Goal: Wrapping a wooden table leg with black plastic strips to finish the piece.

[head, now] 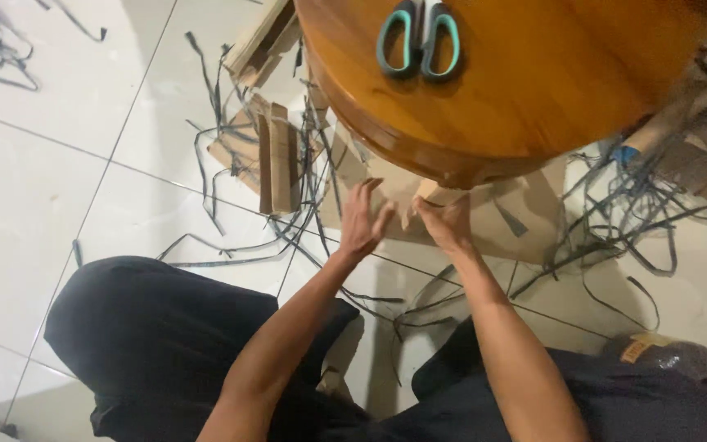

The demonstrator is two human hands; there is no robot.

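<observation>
Head view looks straight down on two bare hands meeting just below the rim of a round, glossy, honey-brown wooden table (533, 90). Left hand (363, 219) has its fingers loosely spread and pointing up toward the table edge, lying against a flat piece of light brown cardboard (398, 192); right hand (445, 221) curls around the cardboard's other side, thumb and fingers pinching a small folded flap of it (the exact grip is blurred). So the cardboard sits between and just above both hands, partly tucked under the table's overhang. On the tabletop, well apart from the hands, lie scissors with teal plastic handles (419, 41), closed. Around the hands, the white tiled floor (34, 180) is strewn with thin dark strips (206, 184), and a folded brown cardboard offcut (278, 160) lies to the left. Nearer the camera, the person's knees in black trousers (149, 336) frame both forearms.
</observation>
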